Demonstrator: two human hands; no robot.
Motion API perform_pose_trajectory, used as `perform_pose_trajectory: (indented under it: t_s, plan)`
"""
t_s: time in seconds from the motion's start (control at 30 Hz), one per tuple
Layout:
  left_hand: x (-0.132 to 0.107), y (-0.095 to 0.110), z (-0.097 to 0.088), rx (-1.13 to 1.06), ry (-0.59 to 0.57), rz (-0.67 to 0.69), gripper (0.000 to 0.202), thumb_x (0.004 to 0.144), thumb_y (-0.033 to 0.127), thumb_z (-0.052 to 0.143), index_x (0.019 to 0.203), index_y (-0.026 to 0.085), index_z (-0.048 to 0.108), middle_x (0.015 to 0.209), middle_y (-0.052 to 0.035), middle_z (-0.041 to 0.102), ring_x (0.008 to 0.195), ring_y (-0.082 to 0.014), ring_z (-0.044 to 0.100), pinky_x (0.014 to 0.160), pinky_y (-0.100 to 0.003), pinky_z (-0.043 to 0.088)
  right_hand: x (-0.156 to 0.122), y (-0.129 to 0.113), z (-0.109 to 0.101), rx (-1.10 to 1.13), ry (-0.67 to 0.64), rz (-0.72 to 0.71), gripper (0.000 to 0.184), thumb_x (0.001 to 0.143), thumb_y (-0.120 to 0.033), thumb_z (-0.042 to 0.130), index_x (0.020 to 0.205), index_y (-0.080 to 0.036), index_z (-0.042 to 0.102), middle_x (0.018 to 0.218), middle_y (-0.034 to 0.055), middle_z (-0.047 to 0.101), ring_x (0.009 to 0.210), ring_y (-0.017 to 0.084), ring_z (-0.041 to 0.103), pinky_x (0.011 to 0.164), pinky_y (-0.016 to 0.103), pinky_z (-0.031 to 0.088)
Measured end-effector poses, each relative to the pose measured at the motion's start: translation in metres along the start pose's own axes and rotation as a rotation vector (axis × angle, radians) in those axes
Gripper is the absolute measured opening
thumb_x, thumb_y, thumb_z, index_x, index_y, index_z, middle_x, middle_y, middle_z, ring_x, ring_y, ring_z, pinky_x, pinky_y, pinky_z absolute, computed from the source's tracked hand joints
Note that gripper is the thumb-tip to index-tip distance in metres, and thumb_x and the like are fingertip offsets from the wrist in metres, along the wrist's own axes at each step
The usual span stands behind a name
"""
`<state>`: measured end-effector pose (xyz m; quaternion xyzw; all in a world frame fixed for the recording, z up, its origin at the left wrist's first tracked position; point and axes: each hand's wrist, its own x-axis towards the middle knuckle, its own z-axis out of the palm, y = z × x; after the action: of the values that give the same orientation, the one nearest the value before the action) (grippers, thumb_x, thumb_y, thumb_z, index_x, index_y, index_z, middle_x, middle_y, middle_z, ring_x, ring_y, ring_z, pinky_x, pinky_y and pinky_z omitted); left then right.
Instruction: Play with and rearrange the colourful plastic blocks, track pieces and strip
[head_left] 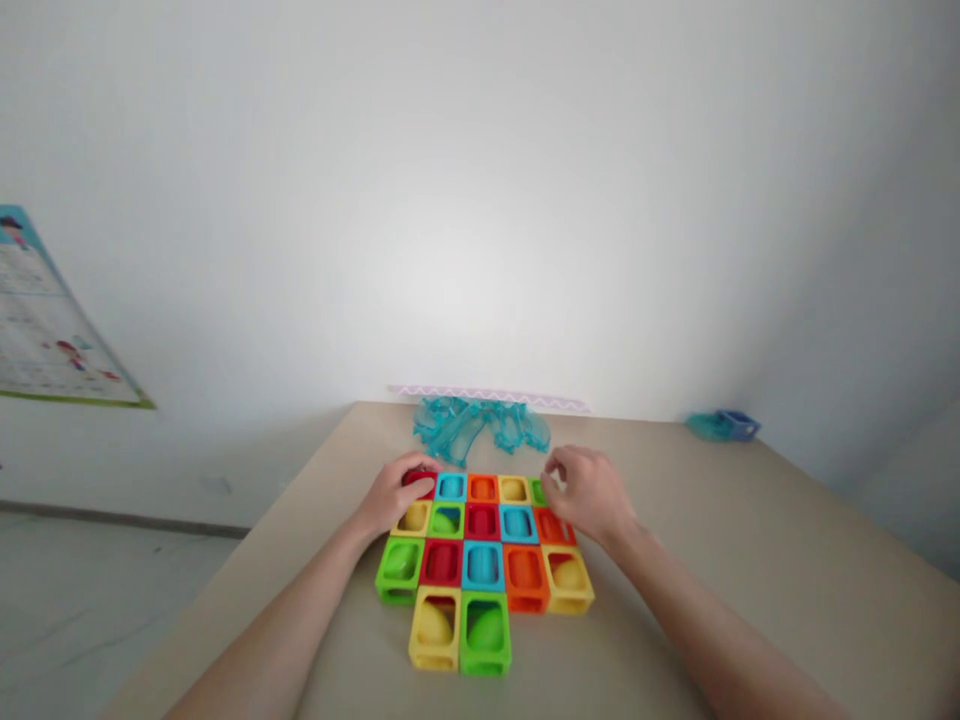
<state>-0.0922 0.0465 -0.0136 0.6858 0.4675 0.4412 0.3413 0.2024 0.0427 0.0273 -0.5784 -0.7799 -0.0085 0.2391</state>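
Rows of coloured toy blocks lie packed together on the table, each a square frame with a rounded piece inside. My left hand (397, 492) is closed around the red block (421, 484) at the back left corner, its thumb across the top. At the back right corner, my right hand (589, 490) has its fingers curled and its thumb against the green block (537, 491), which it partly hides. An orange block (553, 527) sits just under that hand. In front, a yellow block (435, 628) and another green block (485, 633) stick out from the rows.
Crumpled teal mesh (457, 425) lies behind the blocks by the wall. A small blue basket (739, 425) with teal mesh beside it stands at the back right of the table (675, 520). A patterned strip (491, 398) runs along the wall, and a poster (56, 320) hangs left.
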Motion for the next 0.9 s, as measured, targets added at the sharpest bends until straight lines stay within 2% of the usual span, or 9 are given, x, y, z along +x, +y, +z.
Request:
perform_pose_trajectory:
  t_s: [0.07,0.13,0.23,0.3,0.37,0.47,0.63,0.8,0.9]
  plan:
    - [0.004,0.010,-0.001,0.154,-0.055,0.070,0.021,0.076,0.026,0.058,0.090,0.019,0.072,0.095,-0.0064,0.068,0.089,-0.0219,0.063,0.084,-0.032,0.047,0.010,-0.016,0.000,0.011,-0.036,-0.206,0.025,0.081,-0.029,0.054,0.098,-0.017,0.070,0.096,0.0112,0.066,0.091,0.024,0.059,0.085,0.034,0.040]
    - [0.009,0.022,0.001,0.325,-0.067,0.128,0.023,0.077,0.023,0.058,0.094,0.021,0.073,0.101,-0.0077,0.066,0.095,-0.0233,0.062,0.091,-0.034,0.045,0.020,-0.031,0.008,0.036,-0.139,-0.304,0.032,0.084,-0.033,0.054,0.107,-0.016,0.070,0.104,0.0130,0.065,0.099,0.025,0.058,0.089,0.034,0.040]
    - [0.012,0.037,0.012,0.515,-0.124,0.202,0.033,0.080,0.023,0.055,0.110,0.022,0.069,0.110,-0.0104,0.064,0.104,-0.0266,0.060,0.097,-0.037,0.043,0.029,-0.047,0.027,0.057,-0.256,-0.300,0.026,0.085,-0.032,0.054,0.091,-0.016,0.074,0.090,0.0114,0.068,0.090,0.024,0.061,0.082,0.032,0.041]
    - [0.010,0.041,0.020,0.587,-0.205,0.235,0.037,0.084,0.027,0.052,0.119,0.020,0.065,0.114,-0.0126,0.064,0.108,-0.0286,0.059,0.097,-0.039,0.043,0.029,-0.050,0.038,0.067,-0.255,-0.293,0.023,0.085,-0.030,0.054,0.083,-0.018,0.074,0.084,0.0094,0.069,0.087,0.023,0.062,0.079,0.030,0.041]
    - [0.006,0.040,0.026,0.638,-0.267,0.243,0.038,0.089,0.031,0.047,0.121,0.018,0.062,0.116,-0.0143,0.064,0.110,-0.0302,0.059,0.098,-0.041,0.042,0.028,-0.050,0.043,0.080,-0.235,-0.284,0.022,0.086,-0.028,0.053,0.084,-0.018,0.073,0.085,0.0085,0.069,0.087,0.022,0.062,0.078,0.030,0.040]
    - [0.003,0.034,0.028,0.649,-0.287,0.229,0.037,0.089,0.034,0.047,0.120,0.019,0.060,0.117,-0.0141,0.065,0.109,-0.0312,0.059,0.096,-0.043,0.042,0.026,-0.048,0.044,0.133,-0.224,-0.249,0.018,0.084,-0.028,0.056,0.082,-0.017,0.071,0.087,0.0080,0.069,0.088,0.021,0.060,0.078,0.030,0.039]
    - [0.004,0.026,0.026,0.580,-0.238,0.175,0.043,0.085,0.035,0.054,0.125,0.021,0.057,0.124,-0.0142,0.063,0.112,-0.0327,0.059,0.096,-0.043,0.042,0.024,-0.050,0.042,0.244,-0.173,-0.250,0.005,0.079,-0.021,0.062,0.075,-0.018,0.062,0.080,0.0042,0.064,0.083,0.018,0.056,0.075,0.027,0.039]
    - [0.005,0.025,0.025,0.487,-0.196,0.113,0.054,0.082,0.039,0.060,0.133,0.022,0.053,0.137,-0.0126,0.056,0.123,-0.0335,0.053,0.104,-0.044,0.037,0.023,-0.050,0.041,0.341,-0.123,-0.323,0.012,0.081,-0.019,0.063,0.069,-0.018,0.058,0.074,0.0021,0.061,0.078,0.017,0.053,0.075,0.028,0.039]
    - [0.005,0.028,0.022,0.480,-0.202,0.077,0.057,0.081,0.042,0.061,0.134,0.022,0.050,0.135,-0.0115,0.057,0.120,-0.0324,0.055,0.101,-0.043,0.040,0.023,-0.051,0.040,0.452,-0.037,-0.396,0.012,0.082,-0.020,0.064,0.071,-0.018,0.057,0.077,0.0027,0.062,0.079,0.018,0.054,0.076,0.030,0.041]
